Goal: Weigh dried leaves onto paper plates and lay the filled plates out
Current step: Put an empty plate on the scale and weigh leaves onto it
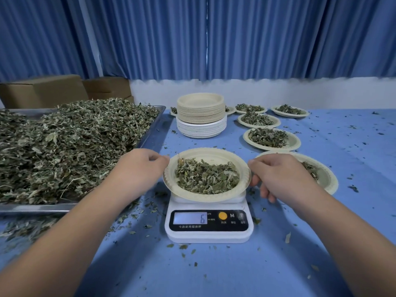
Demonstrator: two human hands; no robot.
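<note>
Both forearms reach in from the bottom corners of the frame to a plate sitting on the scale at centre. The left hand pinches its left rim with curled fingertips, and the right hand grips the right rim, thumb on top and fingers beneath. A portion of leaves already fills the plate, and the display shows a single 6. With both hands on the rim, the weighing of this portion looks finished and the lift off the scale is about to start, though the plate is not yet clear of it. Several filled plates are laid out from centre right up toward the upper right, the closest lying partly behind the right hand, and one more peeks out left of the stack of unused plates at upper centre. Much remains: the stack is tall, and the tray at left holds a high pile of leaves. Loose bits are scattered over the blue table.
</note>
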